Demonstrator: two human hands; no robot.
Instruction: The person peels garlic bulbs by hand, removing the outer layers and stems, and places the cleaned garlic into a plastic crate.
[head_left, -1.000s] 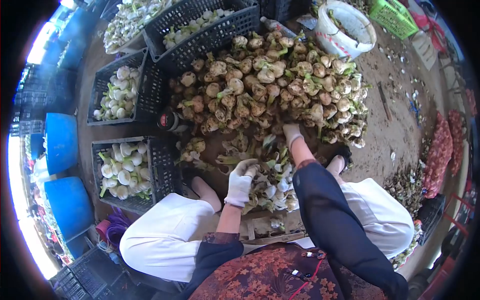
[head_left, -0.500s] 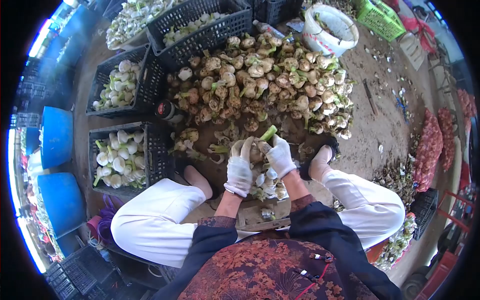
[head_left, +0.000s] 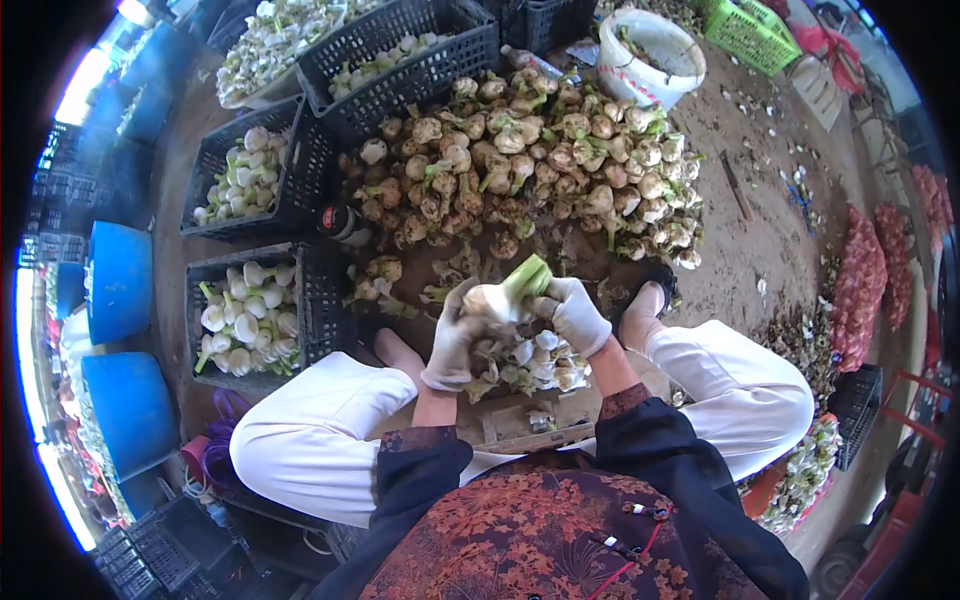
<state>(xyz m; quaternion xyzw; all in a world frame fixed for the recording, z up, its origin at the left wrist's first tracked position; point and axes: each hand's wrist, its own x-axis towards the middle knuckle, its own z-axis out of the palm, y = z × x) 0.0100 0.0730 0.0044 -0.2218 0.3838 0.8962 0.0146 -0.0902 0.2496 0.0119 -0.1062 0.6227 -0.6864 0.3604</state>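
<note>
Between my gloved hands is a fresh garlic bulb [head_left: 487, 301], its white head to the left and its thick green stalk pointing up and right. My left hand [head_left: 455, 340] curls around the head, its dirty glove fingers blurred. My right hand [head_left: 577, 316] has its fingers closed at the stalk. Loose husks hang just below the bulb, blurred. Beneath my hands lies a small heap of white garlic peelings [head_left: 545, 362]. A large pile of soil-stained garlic bulbs [head_left: 520, 150] spreads on the ground ahead.
Black crates [head_left: 318, 315] with cleaned garlic stand to the left. A dark can [head_left: 343, 222] sits beside them. A white bucket [head_left: 640, 85] and a green crate [head_left: 755, 35] are at the back right. A thin blade-like tool [head_left: 737, 186] and red net sacks [head_left: 858, 290] lie right.
The bulb has come up and turned, now showing a clean white head. My left hand has moved left and rolled over; my right hand has shifted slightly right. The view has shifted slightly.
</note>
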